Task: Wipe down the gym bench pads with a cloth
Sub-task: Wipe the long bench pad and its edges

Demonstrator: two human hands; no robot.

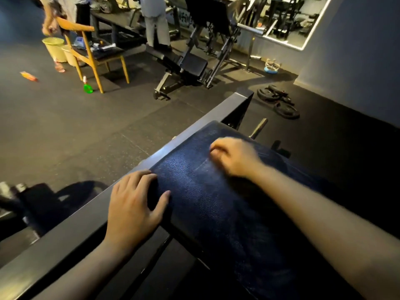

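Two hands are in view: a left hand [134,204] and a right hand [233,156]. There is one dark blue pad [207,202] and one metal beam [71,232]. Farther off are two people [154,18] [62,9], one wooden chair [86,50], two pale buckets [54,48] [69,56], one green bottle [87,86], one black bench [181,61], one mirror [292,20], and at least three plates [286,110] in a heap on the floor.

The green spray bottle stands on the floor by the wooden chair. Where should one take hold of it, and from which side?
Grip the green spray bottle at its narrow neck under the trigger head, from above and from the picture's left. It stands upright, and the wooden chair leg is close on its other side.
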